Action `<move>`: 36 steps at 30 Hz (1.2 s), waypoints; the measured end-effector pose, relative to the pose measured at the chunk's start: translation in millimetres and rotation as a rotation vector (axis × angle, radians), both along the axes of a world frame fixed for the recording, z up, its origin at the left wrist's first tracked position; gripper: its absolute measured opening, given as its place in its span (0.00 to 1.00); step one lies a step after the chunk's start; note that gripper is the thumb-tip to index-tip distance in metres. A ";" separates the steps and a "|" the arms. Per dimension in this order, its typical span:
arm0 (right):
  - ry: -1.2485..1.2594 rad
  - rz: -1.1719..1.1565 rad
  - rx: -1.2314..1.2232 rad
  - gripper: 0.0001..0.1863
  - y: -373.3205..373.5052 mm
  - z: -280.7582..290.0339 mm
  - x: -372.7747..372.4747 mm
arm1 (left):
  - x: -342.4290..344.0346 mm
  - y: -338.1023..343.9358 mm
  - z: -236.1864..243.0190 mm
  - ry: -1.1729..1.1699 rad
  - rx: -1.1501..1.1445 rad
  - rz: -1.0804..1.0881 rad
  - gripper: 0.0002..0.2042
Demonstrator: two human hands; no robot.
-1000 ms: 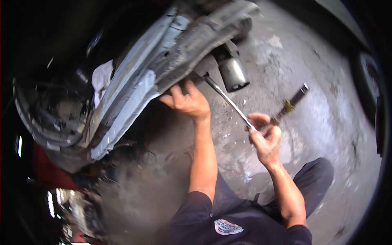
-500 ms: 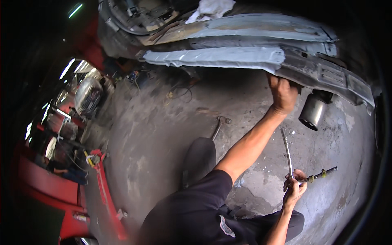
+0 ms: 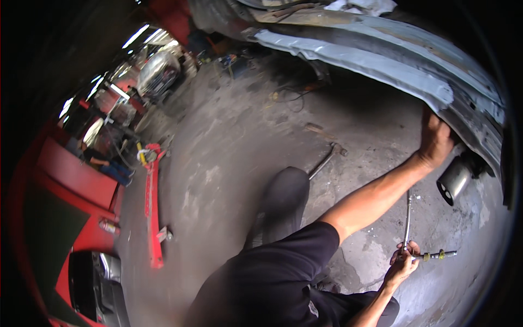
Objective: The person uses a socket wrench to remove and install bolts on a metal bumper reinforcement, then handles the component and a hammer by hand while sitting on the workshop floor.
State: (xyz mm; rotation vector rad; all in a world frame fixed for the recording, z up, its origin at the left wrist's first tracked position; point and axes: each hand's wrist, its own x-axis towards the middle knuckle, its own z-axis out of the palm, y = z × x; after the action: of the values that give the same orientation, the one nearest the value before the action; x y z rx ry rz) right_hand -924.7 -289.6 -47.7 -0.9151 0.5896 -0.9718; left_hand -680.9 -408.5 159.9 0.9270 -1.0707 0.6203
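Note:
My left hand (image 3: 436, 144) reaches up to the lower edge of a grey-primed vehicle body panel (image 3: 376, 68) at the upper right. Its fingertips go behind that edge and are hidden. Lower down, my right hand (image 3: 402, 267) grips an L-shaped socket wrench (image 3: 408, 218). One slim metal arm of the wrench points up, the other points right and carries yellow-green bands. A silver exhaust tip (image 3: 455, 180) hangs below the panel, just right of my left hand.
A hammer (image 3: 326, 161) lies on the stained concrete floor (image 3: 218, 163) beyond my knee, near a flat strip of wood (image 3: 320, 131). A cable (image 3: 291, 100) lies farther off. To the left are a long red jack (image 3: 152, 207), a red vehicle (image 3: 79, 169) and a person (image 3: 111, 168).
My view has swung left, so the panel, hammer and both hands sit farther right in the picture. My left hand stays at the panel edge; my right keeps hold of the socket wrench.

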 end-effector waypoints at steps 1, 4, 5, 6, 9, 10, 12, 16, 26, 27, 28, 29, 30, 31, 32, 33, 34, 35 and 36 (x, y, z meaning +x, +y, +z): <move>0.006 -0.008 -0.023 0.16 -3.7 -3.6 0.2 | -3.6 -3.7 -0.9 0.039 0.001 -0.042 0.20; -0.009 0.027 -0.035 0.17 -6.1 -12.2 3.1 | -7.0 1.9 -4.4 0.125 0.037 -0.101 0.22; -0.012 0.035 -0.041 0.17 -7.0 -16.8 2.9 | -8.3 5.4 -5.2 0.149 0.057 -0.114 0.23; -0.022 0.044 -0.036 0.18 -7.1 -21.2 3.3 | -10.2 7.2 -5.2 0.086 0.061 0.006 0.22; -0.004 -0.010 0.015 0.18 -10.5 -24.3 5.6 | -21.9 9.4 -5.3 0.037 0.092 0.096 0.23; 0.034 -0.057 0.073 0.16 -14.6 -34.5 5.3 | -27.4 13.6 -8.4 0.059 0.092 0.122 0.22; 0.239 -0.042 0.195 0.17 -14.7 -26.7 14.3 | -23.9 45.5 -39.3 0.061 0.140 0.199 0.14; 0.389 -0.163 0.073 0.15 -21.2 7.4 14.0 | -14.2 126.7 -110.8 0.215 0.481 0.049 0.12; 0.325 -0.230 0.308 0.15 -16.5 15.3 -12.8 | 15.1 204.1 -493.2 0.777 1.560 -0.107 0.05; 0.327 -0.266 0.310 0.15 -14.9 15.9 -15.7 | 11.0 197.1 -502.5 0.755 1.572 -0.140 0.05; 0.357 -0.255 0.305 0.15 -9.2 16.8 -17.5 | 8.5 197.3 -507.8 0.785 1.583 -0.153 0.04; 0.380 -0.252 0.290 0.15 -6.7 19.6 -18.3 | 7.9 187.5 -505.1 0.805 1.585 -0.171 0.03; 0.374 -0.244 0.298 0.15 -4.1 23.6 -18.2 | 10.3 176.6 -500.3 0.775 1.585 -0.193 0.03; 0.346 -0.248 0.292 0.16 1.2 27.8 -21.9 | 6.6 171.9 -497.1 0.878 1.565 -0.232 0.03; 0.334 -0.270 0.277 0.16 3.5 35.1 -23.2 | 4.0 168.1 -492.6 0.982 1.541 -0.268 0.02; 0.323 -0.291 0.259 0.16 5.7 41.5 -25.1 | 3.3 165.2 -487.0 0.959 1.545 -0.295 0.02; 0.330 -0.283 0.238 0.16 13.9 48.4 -24.7 | 17.3 170.4 -488.8 0.937 1.646 -0.281 0.07; 0.323 -0.289 0.198 0.15 15.2 55.8 -23.1 | 35.0 155.7 -484.1 0.889 1.732 -0.271 0.13; 0.308 -0.265 0.161 0.15 15.9 51.8 -24.1 | 38.3 152.0 -479.1 0.746 1.748 -0.207 0.21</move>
State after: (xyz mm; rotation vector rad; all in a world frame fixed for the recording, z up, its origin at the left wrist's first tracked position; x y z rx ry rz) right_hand -948.9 -273.6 4.1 -0.8611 1.0562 -1.0081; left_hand -642.6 -256.5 -319.2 2.2071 -0.7971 -1.0626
